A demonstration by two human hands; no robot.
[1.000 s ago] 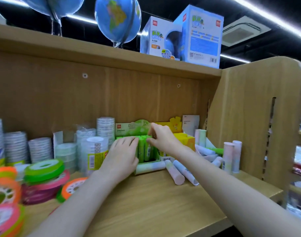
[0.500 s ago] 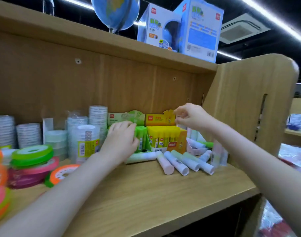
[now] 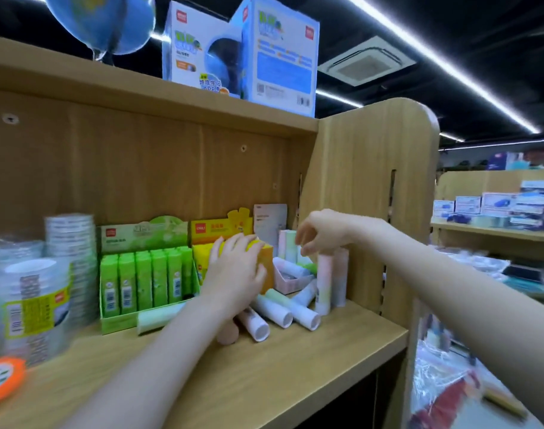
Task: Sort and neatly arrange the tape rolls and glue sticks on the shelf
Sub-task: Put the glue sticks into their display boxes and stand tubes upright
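My left hand (image 3: 236,269) lies on the yellow glue-stick box (image 3: 266,263), fingers spread over its top and front. Left of that box stands a green display box (image 3: 147,283) filled with upright green glue sticks. My right hand (image 3: 321,232) hovers with loosely curled fingers just above two upright pastel glue sticks (image 3: 324,284) by the shelf's side panel; it holds nothing that I can see. Several pastel glue sticks (image 3: 283,314) lie loose in front of the boxes. Stacks of clear tape rolls (image 3: 32,305) stand at the left, blurred.
A pink tray (image 3: 291,281) holds more sticks behind the loose ones. An orange tape roll (image 3: 1,373) lies at the far left. The wooden side panel (image 3: 373,196) closes the shelf (image 3: 264,373) on the right. Globe boxes (image 3: 239,51) stand on the board above.
My left hand left the green box and moved right onto the yellow box. My right hand moved from behind the yellow box to above the upright sticks. The view swung right.
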